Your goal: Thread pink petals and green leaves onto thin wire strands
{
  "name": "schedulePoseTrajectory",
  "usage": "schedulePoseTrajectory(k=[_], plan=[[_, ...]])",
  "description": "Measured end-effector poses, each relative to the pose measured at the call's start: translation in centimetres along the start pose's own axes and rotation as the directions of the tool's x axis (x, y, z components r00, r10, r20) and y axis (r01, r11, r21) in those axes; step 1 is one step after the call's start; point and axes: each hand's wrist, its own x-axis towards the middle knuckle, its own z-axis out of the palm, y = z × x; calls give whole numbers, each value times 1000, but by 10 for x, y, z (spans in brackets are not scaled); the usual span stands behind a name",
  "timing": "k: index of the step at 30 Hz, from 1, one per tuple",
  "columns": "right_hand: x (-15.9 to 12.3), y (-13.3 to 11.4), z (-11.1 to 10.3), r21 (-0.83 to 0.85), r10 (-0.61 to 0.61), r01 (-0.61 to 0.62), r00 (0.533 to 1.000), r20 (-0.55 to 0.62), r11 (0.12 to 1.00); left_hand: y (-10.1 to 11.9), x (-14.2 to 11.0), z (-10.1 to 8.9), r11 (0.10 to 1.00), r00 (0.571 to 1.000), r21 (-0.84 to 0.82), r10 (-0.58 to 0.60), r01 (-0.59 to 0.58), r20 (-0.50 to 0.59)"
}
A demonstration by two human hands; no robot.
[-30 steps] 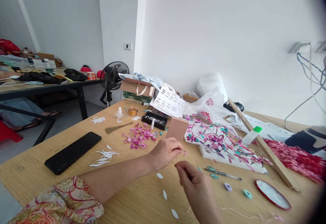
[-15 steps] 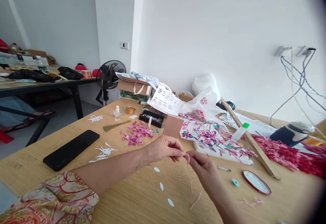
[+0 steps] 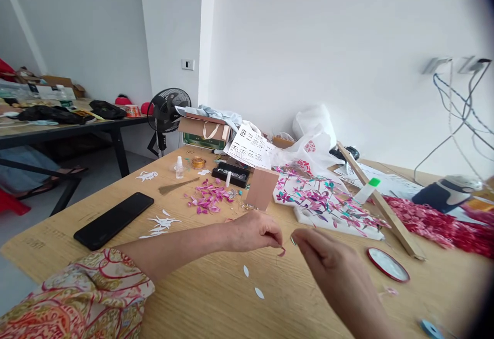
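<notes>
My left hand [image 3: 257, 232] is closed in a pinch on a small curled pink petal [image 3: 282, 251], which hangs from the fingertips over the table. My right hand [image 3: 328, 256], just to its right and apart from it, is curled closed. A thin shiny edge [image 3: 294, 240] shows at its fingertips, too small to name. Below the hands lie two white leaf-shaped paper pieces [image 3: 259, 293]. Loose pink petals [image 3: 208, 196] are heaped beyond my left hand. Past my right hand, purple and teal flower sprigs [image 3: 320, 200] rest on a white foam sheet [image 3: 309, 218].
A black phone [image 3: 113, 220] and white paper cutouts [image 3: 160, 224] lie left. A wooden block [image 3: 262, 189] stands behind the hands. Rightward are a wooden bar [image 3: 386, 213], a red-rimmed round lid [image 3: 388, 265], pink-red material [image 3: 436, 228] and a blue roll [image 3: 431, 328].
My right hand has left the petal and sits to the right, now curled closed. My left hand still pinches the petal, lower down. The small tool and teal spool are out of sight.
</notes>
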Motion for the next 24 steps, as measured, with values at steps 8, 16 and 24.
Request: schedulePoseTrajectory(k=[8,16,24], plan=[[6,28,41,353,173,-191,982,81,916,7,-8,-3,767,947,-598,-319,232,-42],[-29,-8,54,177,11,-17,999,34,984,-8,-4,-2,868,909,-436,-358,239,-215],[-7,-8,-4,-93,-97,88,990,-104,992,6,-9,-3,989,989,-32,-147,147,6]])
